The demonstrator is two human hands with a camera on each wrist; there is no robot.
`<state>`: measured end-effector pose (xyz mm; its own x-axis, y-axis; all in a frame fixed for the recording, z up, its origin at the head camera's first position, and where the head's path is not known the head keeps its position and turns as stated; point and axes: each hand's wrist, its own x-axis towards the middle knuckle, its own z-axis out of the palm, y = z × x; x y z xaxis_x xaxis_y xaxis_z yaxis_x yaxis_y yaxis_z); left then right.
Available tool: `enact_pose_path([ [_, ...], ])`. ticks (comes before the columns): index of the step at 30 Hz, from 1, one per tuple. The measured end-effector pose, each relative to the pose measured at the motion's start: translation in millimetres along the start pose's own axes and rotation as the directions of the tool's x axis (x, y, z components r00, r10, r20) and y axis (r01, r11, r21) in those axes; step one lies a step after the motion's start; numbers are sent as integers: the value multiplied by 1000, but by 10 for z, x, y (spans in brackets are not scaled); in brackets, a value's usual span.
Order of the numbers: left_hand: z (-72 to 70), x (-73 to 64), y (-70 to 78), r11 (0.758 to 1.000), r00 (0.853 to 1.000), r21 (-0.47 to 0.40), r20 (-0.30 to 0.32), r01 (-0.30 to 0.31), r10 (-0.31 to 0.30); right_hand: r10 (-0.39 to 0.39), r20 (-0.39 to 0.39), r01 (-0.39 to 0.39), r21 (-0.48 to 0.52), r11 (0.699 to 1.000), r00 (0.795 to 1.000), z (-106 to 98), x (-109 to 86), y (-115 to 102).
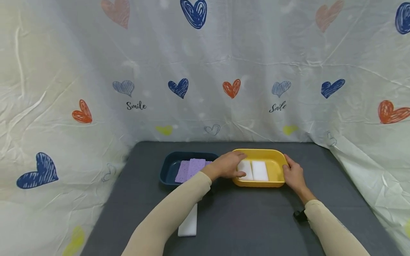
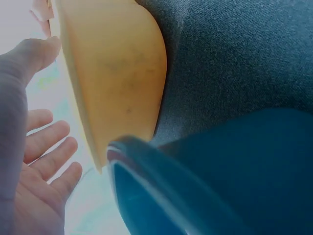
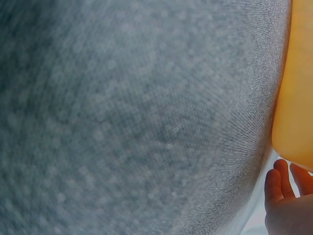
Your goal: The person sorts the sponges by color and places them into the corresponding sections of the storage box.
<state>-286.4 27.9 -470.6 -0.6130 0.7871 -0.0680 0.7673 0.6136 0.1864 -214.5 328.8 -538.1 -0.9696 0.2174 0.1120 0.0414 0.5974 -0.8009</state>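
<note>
A yellow plastic tray stands on the dark cloth, with two white sponge-like blocks side by side in its left half. My left hand reaches over the tray's left end, fingers loosely spread toward the white blocks. In the left wrist view its thumb lies at the yellow rim and the other fingers are apart, holding nothing. At the opposite end, my right hand holds the tray, thumb over the rim and fingers along the outside. The right wrist view shows those fingers close to the yellow wall.
Left of the yellow tray stands a dark blue tray with several purple sponges, partly behind my left forearm. Another white block lies on the table beneath that arm. A heart-printed curtain hangs behind the table.
</note>
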Motion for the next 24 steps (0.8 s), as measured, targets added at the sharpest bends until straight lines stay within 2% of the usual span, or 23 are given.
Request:
enact_pose_path([
  [7, -76, -112, 7, 999, 999, -36, -39, -28, 26, -5, -2, 5, 0, 1000, 1000, -4, -10, -15],
  [11, -59, -165, -2, 999, 998, -35, -53, -40, 38, -5, 1, 5, -4, 1000, 1000, 2, -16, -18],
  [16, -41, -243, -10, 999, 998, -45, -54, -28, 25, -10, 4, 10, -12, 1000, 1000, -1, -6, -29],
  [24, -2, -439, -8, 997, 996, -68, -79, -34, 29, 15, 4, -15, -5, 1000, 1000, -1, -33, -48],
])
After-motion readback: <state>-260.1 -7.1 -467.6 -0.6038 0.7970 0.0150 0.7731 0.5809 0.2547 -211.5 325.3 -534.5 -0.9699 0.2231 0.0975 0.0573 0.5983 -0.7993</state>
